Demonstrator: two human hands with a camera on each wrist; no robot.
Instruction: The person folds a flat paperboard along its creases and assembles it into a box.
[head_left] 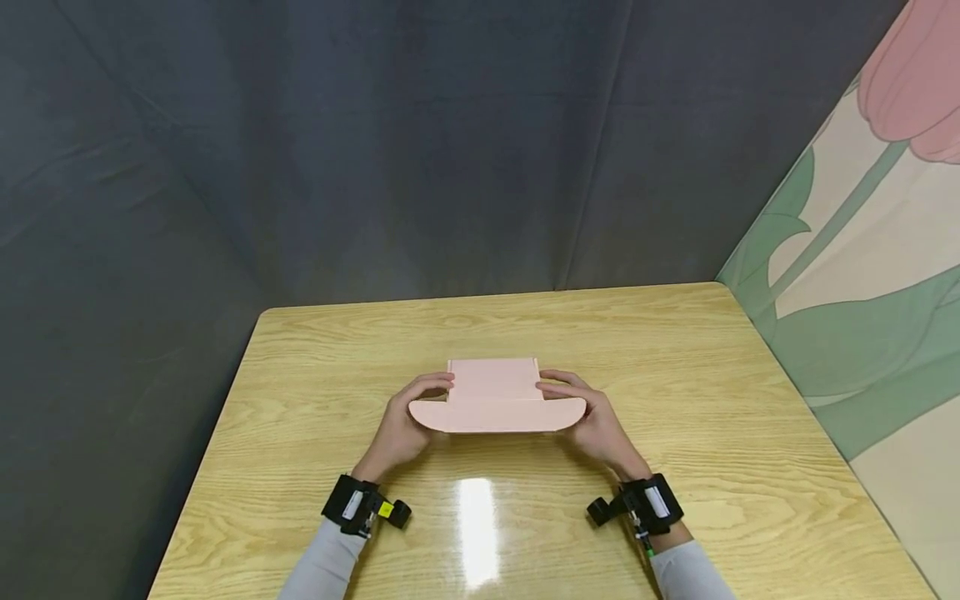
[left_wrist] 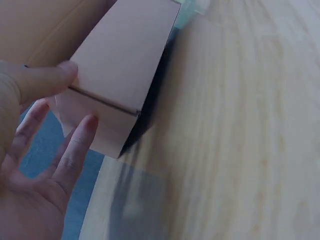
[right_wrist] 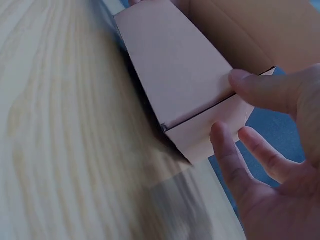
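A pink cardboard box (head_left: 493, 379) is held between both hands over the middle of the table, and a wide flap (head_left: 498, 416) with rounded ends spreads along its near side. My left hand (head_left: 403, 423) grips the box's left end. In the left wrist view its thumb (left_wrist: 47, 80) lies at the edge of one face and a fingertip touches the end panel. My right hand (head_left: 600, 423) grips the right end, its thumb (right_wrist: 265, 90) placed likewise in the right wrist view. The flap hides part of both hands in the head view. Whether the box touches the table I cannot tell.
The wooden table (head_left: 315, 358) reaches back to a dark curtain (head_left: 420, 167). On the right hangs a cloth with a tulip print (head_left: 862, 333). Black camera straps sit on the left wrist (head_left: 352, 504) and right wrist (head_left: 652, 504). A bright reflection lies on the near tabletop.
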